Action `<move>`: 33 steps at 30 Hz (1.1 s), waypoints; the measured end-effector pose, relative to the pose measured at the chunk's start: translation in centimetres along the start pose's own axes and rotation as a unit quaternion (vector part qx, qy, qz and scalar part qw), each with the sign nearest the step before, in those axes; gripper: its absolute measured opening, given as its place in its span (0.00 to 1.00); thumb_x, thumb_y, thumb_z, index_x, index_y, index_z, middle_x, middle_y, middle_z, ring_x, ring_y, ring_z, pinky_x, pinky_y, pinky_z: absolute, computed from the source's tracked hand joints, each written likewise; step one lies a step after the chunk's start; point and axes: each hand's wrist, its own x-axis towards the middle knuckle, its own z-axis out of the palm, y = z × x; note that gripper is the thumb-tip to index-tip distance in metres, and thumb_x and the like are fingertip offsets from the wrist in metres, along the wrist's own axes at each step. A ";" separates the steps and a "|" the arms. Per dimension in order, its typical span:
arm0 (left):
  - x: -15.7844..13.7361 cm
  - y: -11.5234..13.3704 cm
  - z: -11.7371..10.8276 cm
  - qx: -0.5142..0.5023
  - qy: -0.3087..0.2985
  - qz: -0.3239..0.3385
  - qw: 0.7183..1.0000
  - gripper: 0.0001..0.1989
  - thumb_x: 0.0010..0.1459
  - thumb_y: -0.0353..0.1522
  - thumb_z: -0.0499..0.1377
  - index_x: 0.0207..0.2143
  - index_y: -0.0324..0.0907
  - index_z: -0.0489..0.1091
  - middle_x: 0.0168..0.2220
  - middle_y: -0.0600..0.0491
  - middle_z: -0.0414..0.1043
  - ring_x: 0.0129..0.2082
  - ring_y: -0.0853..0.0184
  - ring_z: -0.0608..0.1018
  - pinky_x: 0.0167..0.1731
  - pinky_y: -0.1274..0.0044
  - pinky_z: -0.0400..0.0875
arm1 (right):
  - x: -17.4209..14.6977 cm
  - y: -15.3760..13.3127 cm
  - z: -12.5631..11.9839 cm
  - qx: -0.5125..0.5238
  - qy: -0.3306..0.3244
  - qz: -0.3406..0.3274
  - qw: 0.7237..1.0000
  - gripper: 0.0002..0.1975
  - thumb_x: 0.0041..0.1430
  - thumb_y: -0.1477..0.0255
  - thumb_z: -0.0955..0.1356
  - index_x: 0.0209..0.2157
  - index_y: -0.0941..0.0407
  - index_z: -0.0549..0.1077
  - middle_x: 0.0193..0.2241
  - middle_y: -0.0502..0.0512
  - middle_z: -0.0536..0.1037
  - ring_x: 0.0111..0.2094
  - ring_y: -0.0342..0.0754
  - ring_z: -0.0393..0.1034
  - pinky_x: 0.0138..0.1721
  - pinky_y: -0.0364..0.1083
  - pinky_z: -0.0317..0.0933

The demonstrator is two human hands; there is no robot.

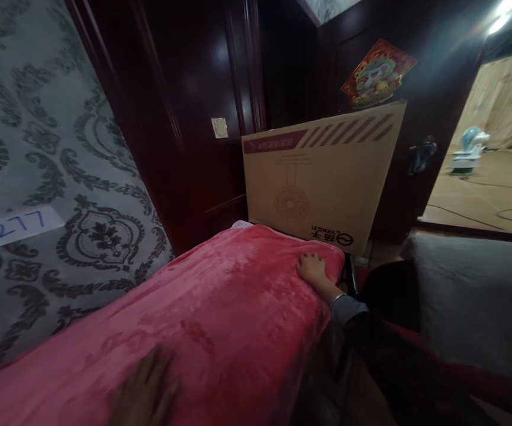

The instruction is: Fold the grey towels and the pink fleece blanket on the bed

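Note:
A pink, plush-looking blanket [238,302] covers a long raised surface along the patterned wall. My right hand [312,270] rests on it near the far right corner, palm down, with the fingers apart and nothing held. At the bottom of the view, my left hand [142,390] is on or just over the same blanket, slightly blurred, its fingers spread. A little white cloth [241,225] peeks out beyond the blanket's far edge. A dark metal frame [350,275] shows beside the right corner.
Past the blanket's far end stands a large cardboard box [335,177] against dark red doors. A grey fluffy cover [477,296] lies on the right. Through the doorway are a fan [471,139] and cables on the floor. A paper marked 277 [18,225] is on the wall.

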 end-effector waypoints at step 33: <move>8.5 9.7 3.4 -0.045 0.024 0.101 0.994 0.30 0.64 0.37 0.53 0.67 0.56 0.57 0.69 0.50 0.54 0.67 0.49 0.62 0.61 0.51 0.59 | 8.5 -11.6 2.7 -0.017 0.025 -0.336 0.941 0.12 0.65 0.73 0.62 0.46 0.58 0.73 0.46 0.64 0.77 0.49 0.56 0.69 0.52 0.50 0.59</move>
